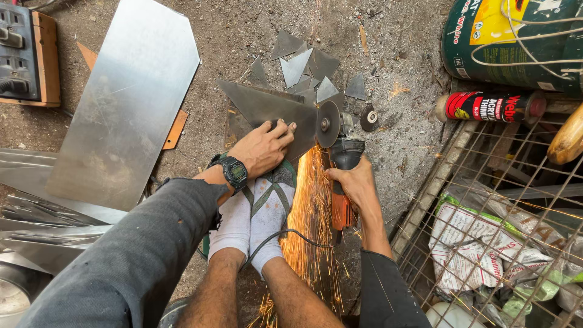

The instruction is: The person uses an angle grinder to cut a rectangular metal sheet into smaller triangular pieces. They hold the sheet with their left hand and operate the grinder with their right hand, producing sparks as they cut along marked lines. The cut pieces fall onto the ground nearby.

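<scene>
Angle grinder [340,159], sparks [310,212], gritty dirt floor [243,30], scattered offcuts [303,64]

Orange-bodied grinder [342,200], grey sheet [270,112]

One angle grinder [340,164], two hands, two cans

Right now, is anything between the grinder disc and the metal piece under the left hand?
Nothing visible: the grinder disc already meets the edge of the metal piece, and sparks fly toward the feet. The left hand presses the piece down; the right hand grips the grinder.
</scene>
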